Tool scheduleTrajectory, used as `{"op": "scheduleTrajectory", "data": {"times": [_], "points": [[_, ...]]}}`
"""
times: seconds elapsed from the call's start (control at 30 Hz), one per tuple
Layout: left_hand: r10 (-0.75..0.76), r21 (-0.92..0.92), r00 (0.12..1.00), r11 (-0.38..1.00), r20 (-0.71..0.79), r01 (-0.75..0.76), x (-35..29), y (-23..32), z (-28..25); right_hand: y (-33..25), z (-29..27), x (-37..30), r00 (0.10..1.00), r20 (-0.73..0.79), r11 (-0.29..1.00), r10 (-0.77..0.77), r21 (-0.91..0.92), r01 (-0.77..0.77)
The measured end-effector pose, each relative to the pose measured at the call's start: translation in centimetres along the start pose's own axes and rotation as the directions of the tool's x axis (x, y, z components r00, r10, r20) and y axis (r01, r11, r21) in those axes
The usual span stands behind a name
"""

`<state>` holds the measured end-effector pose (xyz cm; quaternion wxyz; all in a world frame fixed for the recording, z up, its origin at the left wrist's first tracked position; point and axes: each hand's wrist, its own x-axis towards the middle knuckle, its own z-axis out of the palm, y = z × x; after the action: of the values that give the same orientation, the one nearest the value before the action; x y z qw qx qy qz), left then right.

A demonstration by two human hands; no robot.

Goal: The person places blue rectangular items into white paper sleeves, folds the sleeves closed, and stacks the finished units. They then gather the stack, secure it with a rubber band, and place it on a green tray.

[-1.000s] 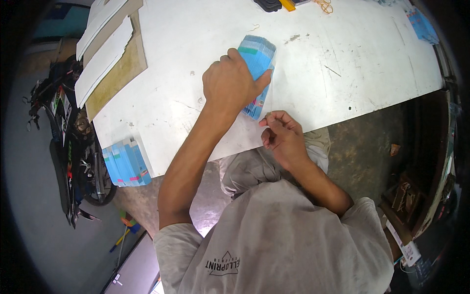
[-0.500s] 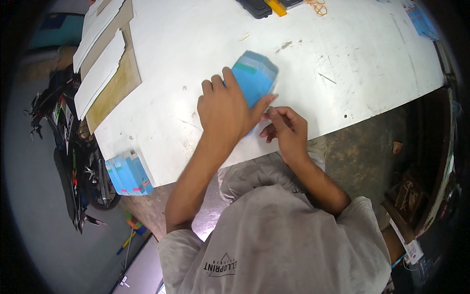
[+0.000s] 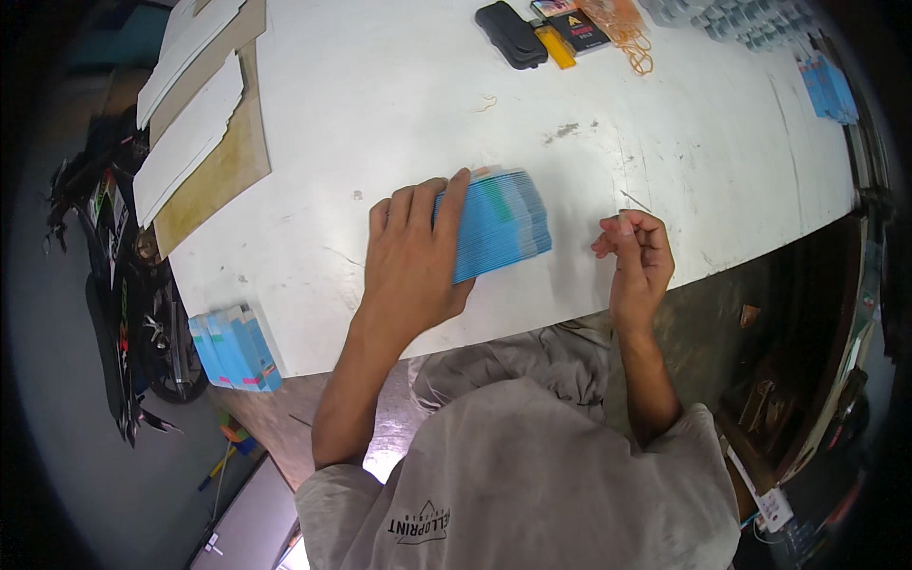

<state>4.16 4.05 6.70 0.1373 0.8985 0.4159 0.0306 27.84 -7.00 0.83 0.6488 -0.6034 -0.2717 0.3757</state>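
A thick stack of blue printed cards, with a green patch and a pale grey end, is held just over the white table. My left hand wraps it from the left, fingers over the far side and the thumb hidden beneath. The cards' edges are slightly fanned. To the right, apart from the stack, my right hand is raised near the table's front edge. Its thumb and index finger are pinched together; whatever is between them, if anything, is too small to name.
Blue card bundles stand at the table's left corner, and another bundle lies far right. At the back are a black case, a yellow lighter, orange rubber bands and grey trays. Cardboard sheets lie left.
My right hand has moved away from the stack to the right. My left hand has turned the stack and brought it lower in view. The view has shifted, showing more of the table's far side.
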Motion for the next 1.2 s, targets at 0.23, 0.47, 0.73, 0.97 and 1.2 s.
{"op": "scheduleTrajectory", "data": {"times": [0.23,0.47,0.73,0.97,1.2], "points": [[-0.097,-0.415,0.967,0.910,-0.236,-0.010,-1.7,-1.8,-0.5,-0.1,2.9,3.1,0.926,0.353,0.991,-0.135,0.034,0.132],[-0.468,-0.879,0.851,0.476,-0.238,0.016,-3.4,0.8,3.8,1.7,6.6,4.3,0.729,0.678,0.974,-0.091,-0.093,0.208],[-0.590,-0.952,0.781,0.305,-0.203,-0.017,-2.8,1.9,2.7,-0.1,8.4,4.1,0.774,0.631,0.981,-0.047,-0.116,0.155],[-0.331,-0.619,0.912,0.777,-0.243,0.117,-2.6,0.3,2.2,1.7,7.8,5.3,0.780,0.623,0.990,-0.055,-0.070,0.125],[-0.232,-0.177,0.968,0.961,-0.095,0.212,-0.3,1.0,1.6,1.7,3.5,5.1,0.907,0.395,0.987,-0.149,0.008,0.159]]}}
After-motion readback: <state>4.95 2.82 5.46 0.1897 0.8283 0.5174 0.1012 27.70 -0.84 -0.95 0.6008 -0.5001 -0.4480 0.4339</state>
